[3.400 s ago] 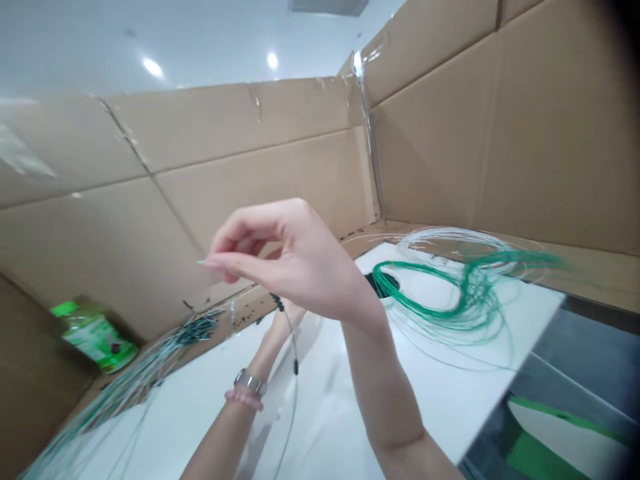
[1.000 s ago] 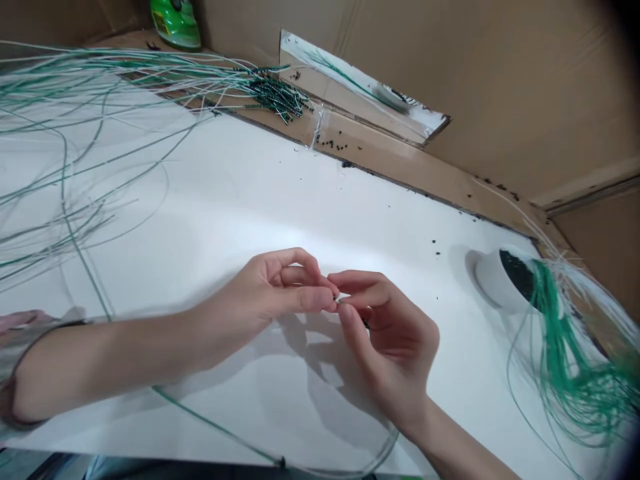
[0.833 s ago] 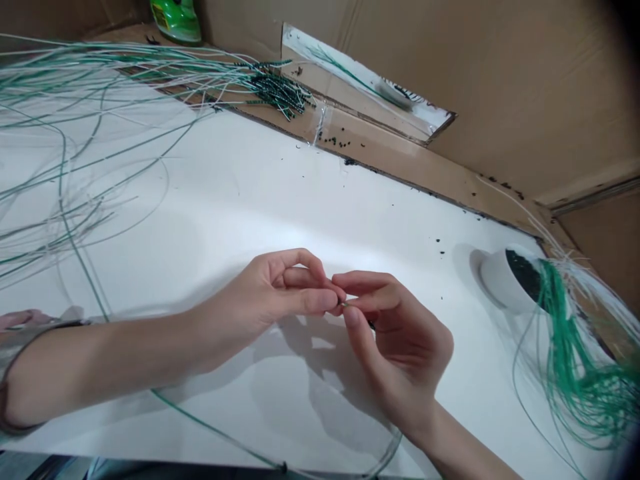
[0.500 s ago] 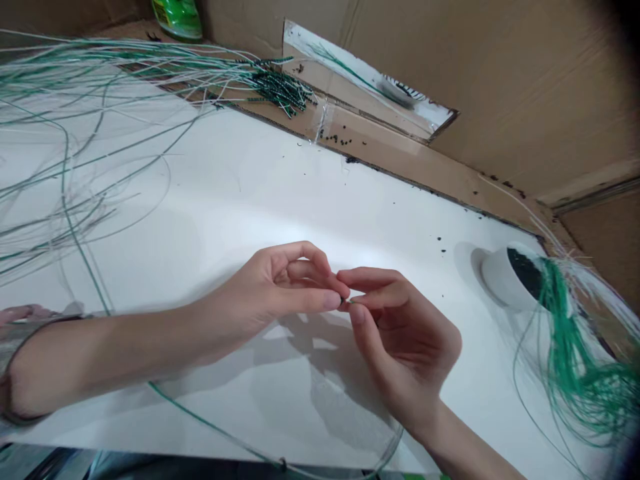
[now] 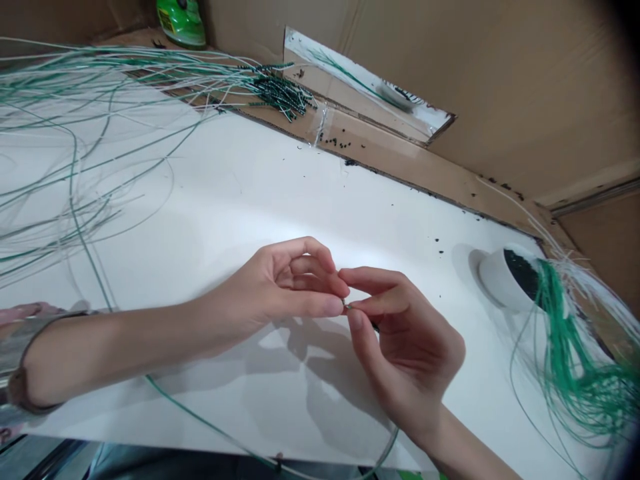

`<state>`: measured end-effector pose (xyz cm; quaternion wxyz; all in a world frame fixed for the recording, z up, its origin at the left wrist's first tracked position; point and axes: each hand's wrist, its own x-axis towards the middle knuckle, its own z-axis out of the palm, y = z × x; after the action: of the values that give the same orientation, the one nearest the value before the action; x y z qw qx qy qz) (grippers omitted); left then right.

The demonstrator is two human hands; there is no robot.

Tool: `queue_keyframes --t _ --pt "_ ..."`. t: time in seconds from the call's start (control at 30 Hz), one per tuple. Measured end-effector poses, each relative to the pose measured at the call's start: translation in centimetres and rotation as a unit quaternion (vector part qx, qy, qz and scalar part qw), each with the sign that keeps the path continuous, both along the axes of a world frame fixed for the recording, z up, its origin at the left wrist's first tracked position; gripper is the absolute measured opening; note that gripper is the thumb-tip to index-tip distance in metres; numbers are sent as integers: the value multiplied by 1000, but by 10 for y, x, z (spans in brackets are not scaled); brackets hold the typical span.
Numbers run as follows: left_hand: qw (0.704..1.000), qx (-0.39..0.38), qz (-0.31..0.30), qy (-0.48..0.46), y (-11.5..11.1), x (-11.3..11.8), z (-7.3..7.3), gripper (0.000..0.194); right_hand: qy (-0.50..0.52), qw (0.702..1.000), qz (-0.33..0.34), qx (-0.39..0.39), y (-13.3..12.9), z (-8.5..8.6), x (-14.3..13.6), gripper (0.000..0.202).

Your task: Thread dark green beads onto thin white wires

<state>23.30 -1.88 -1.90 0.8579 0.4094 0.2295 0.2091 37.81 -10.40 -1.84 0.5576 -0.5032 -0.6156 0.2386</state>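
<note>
My left hand (image 5: 300, 280) is pinched closed above the white table, its thumb and fingertips on a tiny piece too small to make out. Facing it, my right hand (image 5: 400, 327) pinches the tip of a thin green wire (image 5: 200, 420) between thumb and index finger. The two pinches almost meet. That wire passes beneath my left forearm, loops along the table's front edge and rises behind my right wrist. A small dark bit shows beside my right fingers.
A bundle of green and white wires (image 5: 165, 73) with dark beaded ends (image 5: 283, 95) lies at the back left. At right, a white cup (image 5: 493, 277) of black pieces lies tipped beside green strands (image 5: 570, 347). Cardboard walls (image 5: 400, 60) and a green bottle (image 5: 183, 23) stand behind.
The fingertips of both hands have shifted only slightly, and both pinches hold. The whole view has moved a little; the wires and cup lie as before.
</note>
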Motion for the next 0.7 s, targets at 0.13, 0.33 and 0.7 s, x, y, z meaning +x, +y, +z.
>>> queue_keyframes --t 0.13,0.33,0.7 --pt "1000 16 -3 -7 0 0 -3 19 2 1000 -2 0 -1 0 0 20" --pt "1000 28 -1 -9 0 0 -4 20 -2 1000 -1 4 -1 1 0 21" --pt "996 90 16 -11 1 1 -3 21 -11 1000 -4 17 -3 2 1 21"
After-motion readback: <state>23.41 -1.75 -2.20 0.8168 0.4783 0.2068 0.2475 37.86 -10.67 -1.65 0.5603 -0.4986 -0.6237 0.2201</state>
